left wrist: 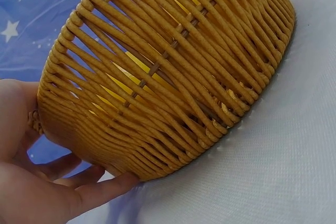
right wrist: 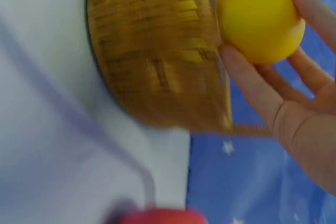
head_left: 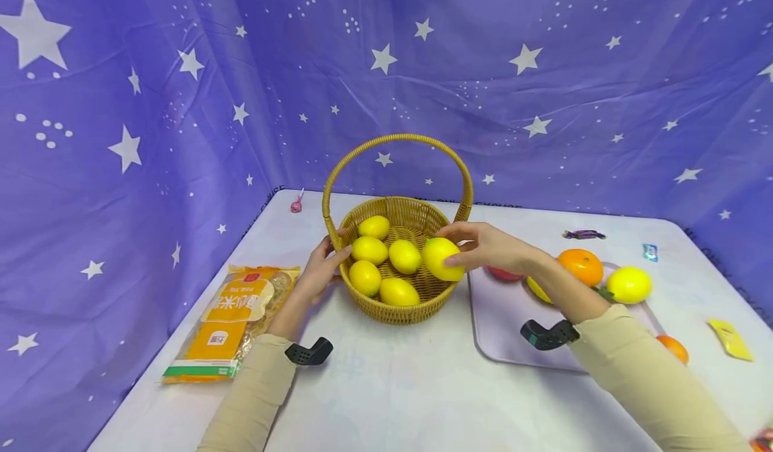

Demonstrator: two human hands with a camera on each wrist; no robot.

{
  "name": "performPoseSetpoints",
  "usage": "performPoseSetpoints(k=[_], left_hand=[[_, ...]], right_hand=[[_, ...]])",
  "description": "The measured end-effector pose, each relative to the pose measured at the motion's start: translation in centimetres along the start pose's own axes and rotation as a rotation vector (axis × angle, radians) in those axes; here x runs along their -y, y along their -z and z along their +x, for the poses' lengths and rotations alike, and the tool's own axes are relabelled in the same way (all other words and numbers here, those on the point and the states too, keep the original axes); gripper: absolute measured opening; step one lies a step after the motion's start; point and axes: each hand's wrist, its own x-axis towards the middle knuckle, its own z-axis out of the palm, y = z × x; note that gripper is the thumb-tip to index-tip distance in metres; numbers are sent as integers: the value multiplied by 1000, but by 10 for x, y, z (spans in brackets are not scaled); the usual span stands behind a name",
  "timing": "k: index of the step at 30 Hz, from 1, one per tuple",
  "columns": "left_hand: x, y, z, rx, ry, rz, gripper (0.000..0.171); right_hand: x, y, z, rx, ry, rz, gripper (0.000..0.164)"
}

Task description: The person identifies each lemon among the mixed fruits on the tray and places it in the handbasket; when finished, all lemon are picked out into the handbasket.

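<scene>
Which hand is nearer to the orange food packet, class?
Left. The left hand grips the basket on the side facing the orange food packet; the right hand holds a yellow fruit at the basket's opposite side, farther away.

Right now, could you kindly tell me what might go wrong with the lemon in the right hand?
The lemon in the right hand, near the basket rim, could slip outside. If dropped in, it might jostle the five lemons inside. The left hand holds the basket at one side only, so a bump opposite might tilt it.
</scene>
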Motion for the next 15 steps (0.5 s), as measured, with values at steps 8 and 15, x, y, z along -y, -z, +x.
performPoseSetpoints(k=[8,15], left_hand=[[-18,-8,-13,19,20,12,52],[-24,-9,-17,-1,8,10,51]], right_hand=[[-1,-36,42,-31,-113,-26,59],[1,-56,64,-159,-156,65,57]])
